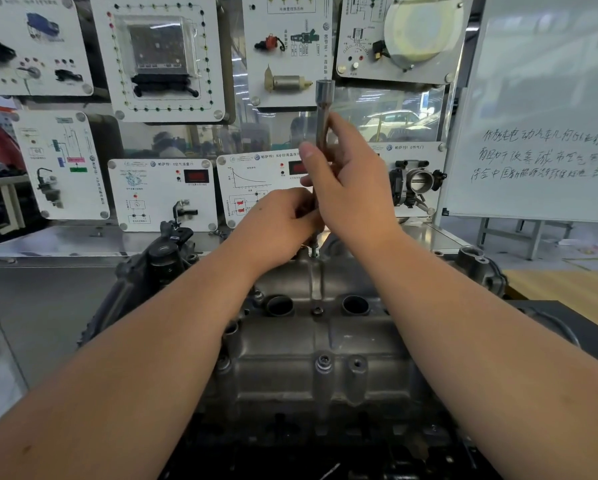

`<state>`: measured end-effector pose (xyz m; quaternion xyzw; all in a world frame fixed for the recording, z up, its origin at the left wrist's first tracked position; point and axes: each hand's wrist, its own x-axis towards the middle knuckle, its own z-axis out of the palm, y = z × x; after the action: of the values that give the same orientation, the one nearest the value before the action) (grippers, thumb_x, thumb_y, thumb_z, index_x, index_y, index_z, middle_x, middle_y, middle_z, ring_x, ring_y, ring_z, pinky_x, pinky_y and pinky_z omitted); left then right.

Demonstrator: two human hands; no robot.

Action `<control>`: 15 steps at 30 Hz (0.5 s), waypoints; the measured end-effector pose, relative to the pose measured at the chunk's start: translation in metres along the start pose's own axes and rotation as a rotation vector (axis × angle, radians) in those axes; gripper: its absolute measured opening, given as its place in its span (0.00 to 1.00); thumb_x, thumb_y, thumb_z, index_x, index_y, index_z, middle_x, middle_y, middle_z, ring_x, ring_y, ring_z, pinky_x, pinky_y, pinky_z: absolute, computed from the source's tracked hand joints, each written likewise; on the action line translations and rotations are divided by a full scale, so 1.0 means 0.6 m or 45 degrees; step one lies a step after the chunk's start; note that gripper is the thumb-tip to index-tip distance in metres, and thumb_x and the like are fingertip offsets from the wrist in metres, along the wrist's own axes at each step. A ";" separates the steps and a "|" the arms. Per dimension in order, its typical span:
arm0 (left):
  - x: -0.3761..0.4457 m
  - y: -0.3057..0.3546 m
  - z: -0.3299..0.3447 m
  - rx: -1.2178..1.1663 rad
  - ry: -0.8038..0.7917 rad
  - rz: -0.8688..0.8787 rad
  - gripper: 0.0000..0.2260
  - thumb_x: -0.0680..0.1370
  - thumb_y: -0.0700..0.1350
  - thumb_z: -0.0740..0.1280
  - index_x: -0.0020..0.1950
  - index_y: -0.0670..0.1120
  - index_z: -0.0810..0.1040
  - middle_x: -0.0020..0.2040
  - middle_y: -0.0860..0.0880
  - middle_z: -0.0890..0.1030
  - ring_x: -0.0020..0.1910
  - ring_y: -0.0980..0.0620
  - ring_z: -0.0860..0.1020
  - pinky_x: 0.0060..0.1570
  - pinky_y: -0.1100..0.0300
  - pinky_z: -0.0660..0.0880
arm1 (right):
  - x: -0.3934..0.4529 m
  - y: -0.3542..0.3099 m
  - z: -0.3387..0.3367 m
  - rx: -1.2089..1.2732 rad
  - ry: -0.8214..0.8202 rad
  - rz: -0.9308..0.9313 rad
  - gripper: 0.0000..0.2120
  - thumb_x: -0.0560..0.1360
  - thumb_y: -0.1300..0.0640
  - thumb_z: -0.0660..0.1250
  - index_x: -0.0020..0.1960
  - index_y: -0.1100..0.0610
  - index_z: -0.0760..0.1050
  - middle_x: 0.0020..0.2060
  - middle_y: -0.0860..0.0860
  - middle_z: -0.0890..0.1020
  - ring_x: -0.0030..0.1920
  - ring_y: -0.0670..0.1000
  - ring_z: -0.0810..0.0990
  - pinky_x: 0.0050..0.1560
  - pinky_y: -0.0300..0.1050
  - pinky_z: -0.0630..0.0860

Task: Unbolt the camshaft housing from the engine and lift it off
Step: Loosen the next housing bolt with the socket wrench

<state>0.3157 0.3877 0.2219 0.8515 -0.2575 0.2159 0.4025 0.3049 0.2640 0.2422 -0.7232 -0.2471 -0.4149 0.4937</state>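
From the head camera I see my right hand [346,181] wrapped around an upright socket wrench [323,112], its tip on a bolt [314,251] at the far edge of the camshaft housing [311,341]. My left hand [280,220] pinches the shaft low down, and the housing sits on the engine [290,445], another bolt [324,362] near its front edge.

The engine [311,358] sits on a steel-topped workbench [58,242], its grey camshaft housing [290,344] uppermost. White training panels [162,194] stand along the bench's back edge, behind the engine.
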 end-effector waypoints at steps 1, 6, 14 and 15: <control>0.003 -0.003 0.000 0.007 0.009 -0.008 0.10 0.80 0.48 0.66 0.49 0.41 0.80 0.43 0.39 0.84 0.43 0.38 0.83 0.49 0.37 0.79 | -0.001 0.000 0.000 0.000 0.032 -0.006 0.21 0.82 0.53 0.65 0.74 0.53 0.69 0.49 0.49 0.85 0.42 0.51 0.85 0.49 0.56 0.82; 0.001 -0.001 0.003 0.002 0.023 -0.009 0.13 0.82 0.50 0.65 0.50 0.40 0.80 0.44 0.41 0.85 0.46 0.39 0.83 0.52 0.38 0.78 | 0.003 0.006 -0.001 0.012 0.059 0.013 0.19 0.83 0.56 0.62 0.74 0.56 0.70 0.51 0.50 0.85 0.44 0.47 0.85 0.52 0.54 0.82; -0.003 0.006 0.000 0.020 0.010 0.005 0.11 0.80 0.48 0.67 0.53 0.40 0.80 0.44 0.41 0.84 0.44 0.39 0.83 0.51 0.38 0.78 | 0.003 0.008 -0.001 0.003 0.050 -0.008 0.17 0.81 0.53 0.66 0.69 0.54 0.73 0.46 0.48 0.85 0.44 0.47 0.84 0.50 0.52 0.81; -0.004 0.008 -0.001 0.014 0.015 -0.007 0.14 0.79 0.50 0.68 0.53 0.39 0.79 0.45 0.40 0.84 0.45 0.38 0.83 0.52 0.38 0.78 | 0.003 0.008 -0.002 -0.002 0.059 -0.004 0.15 0.81 0.54 0.66 0.67 0.54 0.75 0.45 0.48 0.85 0.44 0.48 0.84 0.49 0.53 0.81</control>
<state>0.3108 0.3859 0.2239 0.8532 -0.2514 0.2213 0.3999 0.3093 0.2609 0.2413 -0.7135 -0.2365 -0.4325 0.4980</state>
